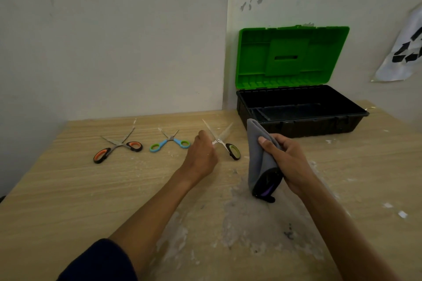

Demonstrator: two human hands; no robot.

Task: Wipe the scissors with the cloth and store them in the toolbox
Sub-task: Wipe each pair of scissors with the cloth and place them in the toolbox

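My right hand (pixel 287 162) grips a grey cloth (pixel 257 155) folded around a pair of scissors. Only their black and purple handles (pixel 266 187) stick out below the cloth. My left hand (pixel 202 153) is closed on one handle of the black and green scissors (pixel 234 151), whose blades are spread and point away from me. The open toolbox (pixel 303 124), black with a raised green lid (pixel 292 57), stands at the back right, just behind the cloth. Its inside looks empty.
Orange-handled scissors (pixel 118 146) and smaller blue-handled scissors (pixel 170 142) lie open on the wooden table (pixel 68 189), left of my left hand. White dusty smears cover the table near me. Walls stand close behind, and a printed sheet (pixel 404 48) hangs at right.
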